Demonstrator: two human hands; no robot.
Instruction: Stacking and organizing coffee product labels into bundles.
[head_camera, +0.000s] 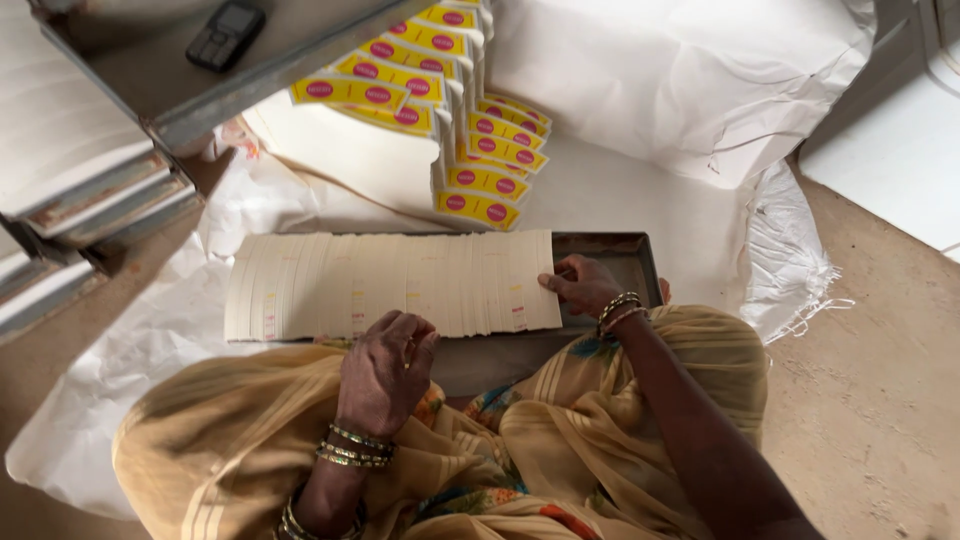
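A long fanned row of cream card sheets (390, 283) lies across a grey metal tray (625, 258) in front of my lap. My left hand (385, 368) rests at the row's near edge, fingers curled against the sheets. My right hand (583, 285) presses on the row's right end, thumb on the last sheet, over the bare part of the tray. Both wrists carry metal bangles. My legs are covered in yellow striped cloth (250, 440).
Overlapping stacks of yellow labels with red ovals (440, 90) lie beyond the tray on white paper. A large white sack (690, 80) sits at the back right. On the left, a metal shelf (160, 95) holds a black phone (226, 33), with stacked boards beneath.
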